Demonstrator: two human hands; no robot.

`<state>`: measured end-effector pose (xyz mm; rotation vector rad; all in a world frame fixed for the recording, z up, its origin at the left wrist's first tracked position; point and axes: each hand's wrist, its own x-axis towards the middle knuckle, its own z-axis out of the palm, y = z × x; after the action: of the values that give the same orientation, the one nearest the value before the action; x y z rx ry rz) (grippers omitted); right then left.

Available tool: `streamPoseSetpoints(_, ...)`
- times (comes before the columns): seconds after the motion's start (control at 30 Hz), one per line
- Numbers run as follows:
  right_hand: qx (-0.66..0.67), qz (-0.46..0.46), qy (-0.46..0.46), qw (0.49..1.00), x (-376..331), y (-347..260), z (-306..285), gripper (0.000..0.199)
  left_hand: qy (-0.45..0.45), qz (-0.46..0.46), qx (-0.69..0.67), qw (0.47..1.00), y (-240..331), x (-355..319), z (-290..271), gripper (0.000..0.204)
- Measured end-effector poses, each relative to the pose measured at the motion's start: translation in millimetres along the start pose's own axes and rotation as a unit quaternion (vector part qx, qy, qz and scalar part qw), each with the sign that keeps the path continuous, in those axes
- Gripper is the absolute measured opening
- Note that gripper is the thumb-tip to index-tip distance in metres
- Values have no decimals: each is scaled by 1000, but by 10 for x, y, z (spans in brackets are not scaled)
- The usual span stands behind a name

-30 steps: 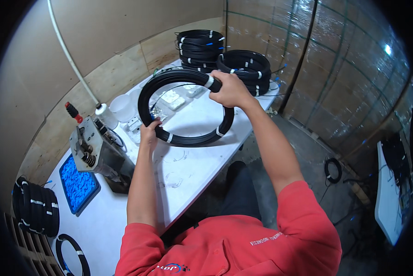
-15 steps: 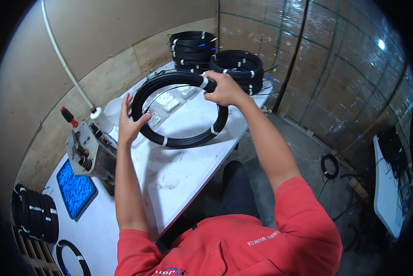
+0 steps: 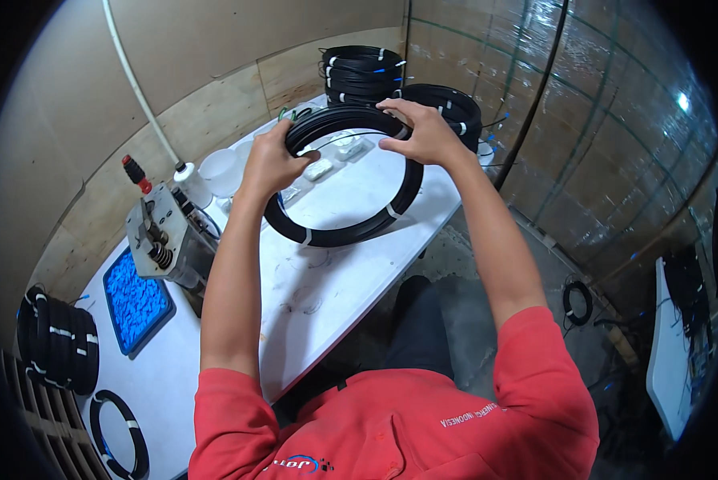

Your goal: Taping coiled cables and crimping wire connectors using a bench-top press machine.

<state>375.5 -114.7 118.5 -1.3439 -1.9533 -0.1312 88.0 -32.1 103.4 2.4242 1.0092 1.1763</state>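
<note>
A coil of black cable (image 3: 351, 236), bound with white tape bands, is held up tilted above the white table. My left hand (image 3: 275, 160) is closed around its upper left side. At the upper right my right hand (image 3: 425, 138) grips the ring, fingers over the top and thumb below. A thin loose cable end crosses the inside of the ring. Just behind it are a stack of similar coils (image 3: 363, 76) and a second stack (image 3: 447, 104), partly hidden by my right hand. Small clear bags (image 3: 347, 146) of pale parts show through the ring.
On the white table (image 3: 319, 320) stand a metal hand press (image 3: 163, 240), a blue tray (image 3: 137, 300) of small blue pieces and a white bottle (image 3: 191, 184). More black coils (image 3: 59, 340) and a single coil (image 3: 139, 448) are at the near left. Another coil (image 3: 577, 302) is on the floor.
My left hand has moved up from an open pose beside the coil and now grips its upper left. The coil has shifted slightly up and right in the picture; my right hand still holds it.
</note>
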Motion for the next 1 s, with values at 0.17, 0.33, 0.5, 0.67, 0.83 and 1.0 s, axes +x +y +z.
streamPoseSetpoints(0.17, -31, 32, -48, 998, 144, -167, 10, 58, -12, -20, 40, 999, 70, -23, -39, 43)
streamPoseSetpoints(0.33, -1, 73, -81, 994, 182, -172, 16, 53, -17, -1, 44, 999, 74, -30, -38, 40)
streamPoseSetpoints(0.5, 24, 22, -62, 998, 155, -57, 21, 56, -21, 1, 35, 999, 33, -16, -38, 35)
streamPoseSetpoints(0.67, -7, 90, -188, 978, 188, -163, -214, 65, -4, 8, 29, 1000, -33, -4, -14, 31)
streamPoseSetpoints(0.83, -7, 111, -150, 983, 102, -102, -109, 63, 0, -4, 24, 1000, 25, 11, -1, 32)
streamPoseSetpoints(1.0, -7, 83, -115, 990, 60, -58, -86, 58, -29, -2, 48, 998, 77, 48, -36, 31)
